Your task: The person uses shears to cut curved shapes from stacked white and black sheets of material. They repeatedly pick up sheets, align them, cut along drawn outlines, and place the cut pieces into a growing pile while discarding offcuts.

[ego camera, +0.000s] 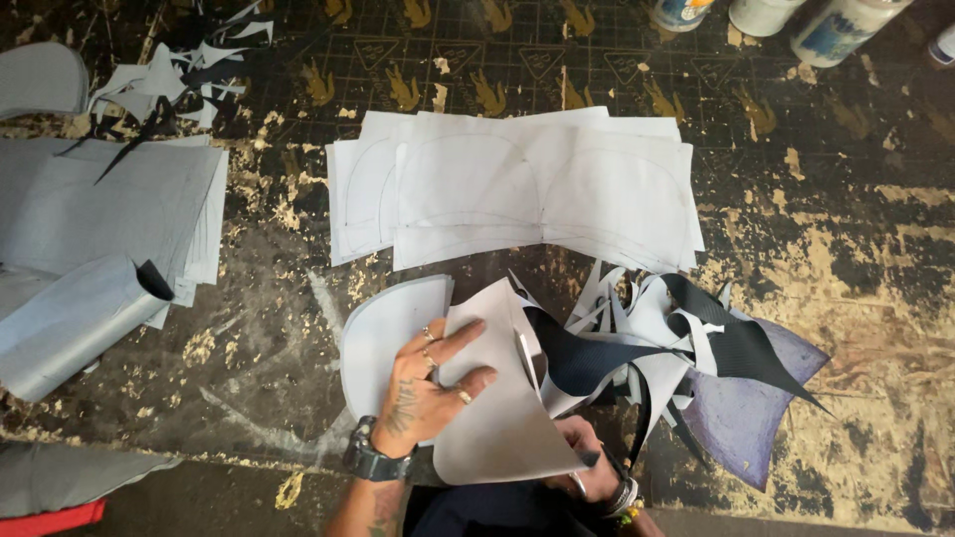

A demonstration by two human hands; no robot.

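At the near edge of the surface (846,298), your left hand (426,383) presses flat, fingers spread, on a grey sheet (497,408); your right hand (587,467) pinches its lower edge among scraps (657,338).

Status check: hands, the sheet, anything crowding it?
Left hand flat on grey sheet. Right hand grips its lower edge. Offcut scraps piled right beside it.
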